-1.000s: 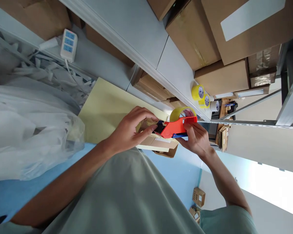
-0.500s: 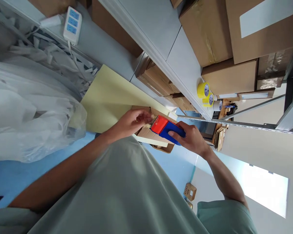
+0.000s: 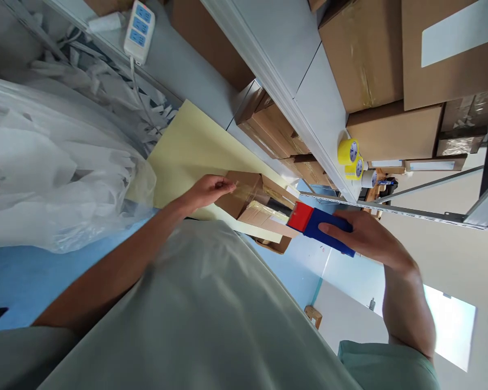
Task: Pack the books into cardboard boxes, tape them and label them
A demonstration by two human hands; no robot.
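Note:
My right hand (image 3: 366, 238) is wrapped around the blue body of a tape dispenser (image 3: 329, 227), whose red toothed end points left over a cardboard box (image 3: 239, 197). The box lies on a pale yellow board, with a dark gap between its flaps and clear tape along one flap. At the box's left end, my left hand (image 3: 211, 190) is closed in a pinch. A faint, clear strip of packing tape (image 3: 238, 184) shows at its fingertips; how far it runs toward the dispenser is hard to see.
The yellow board (image 3: 179, 157) lies beside a shelf. A big clear plastic bag (image 3: 57, 173) of white material bulges at left. A power strip (image 3: 140, 32) sits on the lower shelf. Yellow tape rolls (image 3: 347, 151) and large cartons (image 3: 361, 54) stand on the upper shelf.
My hands have drawn apart: the right one carried the dispenser rightward, the left one moved left from the dispenser's toothed end. More of the box shows between them.

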